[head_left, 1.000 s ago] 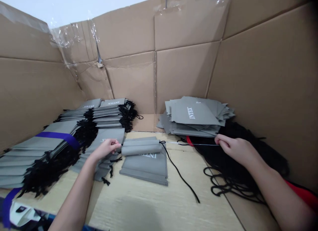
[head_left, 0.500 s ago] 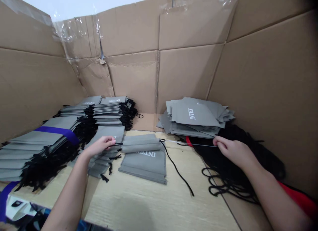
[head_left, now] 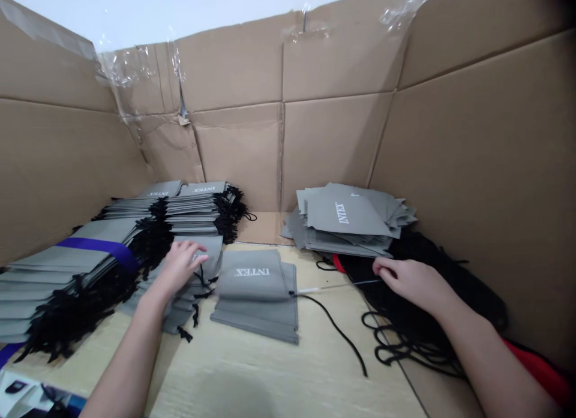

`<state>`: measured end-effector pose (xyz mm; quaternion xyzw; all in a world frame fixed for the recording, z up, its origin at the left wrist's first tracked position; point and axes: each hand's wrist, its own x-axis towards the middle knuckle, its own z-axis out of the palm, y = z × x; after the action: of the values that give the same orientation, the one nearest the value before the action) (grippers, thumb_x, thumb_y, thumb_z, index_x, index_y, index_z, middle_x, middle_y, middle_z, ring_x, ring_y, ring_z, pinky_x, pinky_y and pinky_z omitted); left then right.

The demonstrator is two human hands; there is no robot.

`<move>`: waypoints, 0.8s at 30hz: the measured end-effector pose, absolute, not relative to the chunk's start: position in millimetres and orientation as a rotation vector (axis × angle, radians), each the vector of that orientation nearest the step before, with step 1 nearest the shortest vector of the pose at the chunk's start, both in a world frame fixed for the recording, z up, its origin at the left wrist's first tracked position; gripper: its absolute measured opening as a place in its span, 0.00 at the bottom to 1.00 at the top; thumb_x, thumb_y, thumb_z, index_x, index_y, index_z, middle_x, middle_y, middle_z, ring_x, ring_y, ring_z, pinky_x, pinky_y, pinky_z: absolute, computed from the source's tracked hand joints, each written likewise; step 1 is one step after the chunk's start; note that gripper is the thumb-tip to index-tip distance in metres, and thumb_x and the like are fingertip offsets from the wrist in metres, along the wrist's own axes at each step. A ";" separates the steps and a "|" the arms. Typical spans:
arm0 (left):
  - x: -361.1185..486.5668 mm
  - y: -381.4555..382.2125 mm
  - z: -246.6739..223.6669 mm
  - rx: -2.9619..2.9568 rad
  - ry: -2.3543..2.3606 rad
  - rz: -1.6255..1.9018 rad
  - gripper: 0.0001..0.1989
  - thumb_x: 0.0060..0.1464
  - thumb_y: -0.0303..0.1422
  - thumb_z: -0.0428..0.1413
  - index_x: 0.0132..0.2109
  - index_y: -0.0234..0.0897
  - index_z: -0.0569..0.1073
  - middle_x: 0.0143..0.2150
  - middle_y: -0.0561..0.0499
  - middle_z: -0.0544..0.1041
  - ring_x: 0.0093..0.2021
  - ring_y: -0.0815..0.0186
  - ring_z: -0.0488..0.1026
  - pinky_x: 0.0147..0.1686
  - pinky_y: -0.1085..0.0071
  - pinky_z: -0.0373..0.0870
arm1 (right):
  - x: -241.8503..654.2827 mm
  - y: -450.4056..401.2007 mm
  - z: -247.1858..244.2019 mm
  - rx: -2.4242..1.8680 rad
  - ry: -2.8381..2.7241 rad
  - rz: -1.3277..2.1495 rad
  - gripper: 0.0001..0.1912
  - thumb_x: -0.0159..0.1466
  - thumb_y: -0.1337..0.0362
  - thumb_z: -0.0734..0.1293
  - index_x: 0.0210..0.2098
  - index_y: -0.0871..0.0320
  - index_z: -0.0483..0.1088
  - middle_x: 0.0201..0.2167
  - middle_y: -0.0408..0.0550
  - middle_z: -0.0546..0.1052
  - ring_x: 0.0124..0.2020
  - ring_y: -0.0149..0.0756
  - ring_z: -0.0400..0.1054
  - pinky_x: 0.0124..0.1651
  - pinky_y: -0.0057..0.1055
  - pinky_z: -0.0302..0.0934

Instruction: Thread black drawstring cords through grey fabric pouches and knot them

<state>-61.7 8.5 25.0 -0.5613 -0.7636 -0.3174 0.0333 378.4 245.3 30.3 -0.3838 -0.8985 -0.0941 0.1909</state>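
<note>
My left hand (head_left: 183,263) is raised with its fingers apart over a loose pile of grey pouches (head_left: 203,248) with black cord ends. A short bit of black cord shows under its fingertips; whether they touch it I cannot tell. My right hand (head_left: 396,276) is closed on a thin, pale wire-like threading tool (head_left: 332,286), which stretches left toward the pouch on the table. That grey pouch (head_left: 252,286), marked INTEX, lies on other flat grey pouches (head_left: 265,322). From its right edge a black cord (head_left: 335,322) trails toward the front of the table.
Stacks of corded pouches (head_left: 193,211) stand at back left, with a purple-strapped bundle (head_left: 101,245) in front. A loose pile of grey pouches (head_left: 355,217) lies at back right, beside a heap of black cords (head_left: 432,292). Cardboard walls (head_left: 234,76) enclose the table.
My left hand has let go of the cord at the pouch's left side, moved slightly left and opened. The pouch now lies flatter. My right hand keeps its grip, slightly lower in view.
</note>
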 end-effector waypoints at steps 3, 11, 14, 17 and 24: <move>-11.8 18.1 32.6 -2.015 -2.166 -0.914 0.14 0.57 0.42 0.48 0.43 0.42 0.71 0.46 0.49 0.71 0.51 0.56 0.59 0.52 0.60 0.56 | 372.4 233.7 41.5 -1.131 -2.462 -0.362 0.11 0.58 0.66 0.59 0.30 0.52 0.73 0.25 0.43 0.78 0.24 0.40 0.72 0.25 0.30 0.59; 82.8 36.7 7.0 -2.432 -1.824 -0.467 0.18 0.59 0.39 0.49 0.54 0.39 0.65 0.49 0.44 0.72 0.52 0.56 0.64 0.52 0.58 0.59 | 285.9 152.4 27.5 -0.504 -2.637 -0.119 0.17 0.62 0.69 0.60 0.49 0.52 0.68 0.50 0.51 0.72 0.53 0.47 0.61 0.56 0.53 0.50; 83.3 40.0 -4.6 -2.419 -1.844 -0.476 0.15 0.60 0.35 0.47 0.53 0.39 0.66 0.47 0.45 0.73 0.49 0.60 0.67 0.47 0.63 0.65 | 261.4 141.8 3.5 -0.464 -2.699 0.237 0.15 0.63 0.67 0.61 0.49 0.50 0.68 0.46 0.48 0.73 0.49 0.43 0.63 0.55 0.48 0.52; 83.2 41.1 -7.6 -2.404 -1.838 -0.466 0.14 0.61 0.35 0.46 0.51 0.39 0.68 0.47 0.46 0.73 0.49 0.59 0.68 0.47 0.64 0.66 | 256.3 147.3 -9.9 -0.525 -2.641 0.422 0.08 0.63 0.67 0.62 0.39 0.53 0.72 0.38 0.46 0.75 0.43 0.39 0.66 0.47 0.37 0.59; 89.9 42.1 -4.5 -2.385 -1.837 -0.439 0.14 0.63 0.33 0.41 0.45 0.39 0.71 0.41 0.47 0.75 0.44 0.62 0.70 0.44 0.65 0.67 | 260.6 149.9 -9.7 -0.543 -2.578 0.550 0.05 0.62 0.69 0.62 0.33 0.55 0.68 0.33 0.44 0.74 0.37 0.36 0.66 0.39 0.29 0.58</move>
<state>89.9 42.1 -4.5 -0.7829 -0.6031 -0.1443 0.0498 260.6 149.9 -9.7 -0.1968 -0.9337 0.1993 0.2233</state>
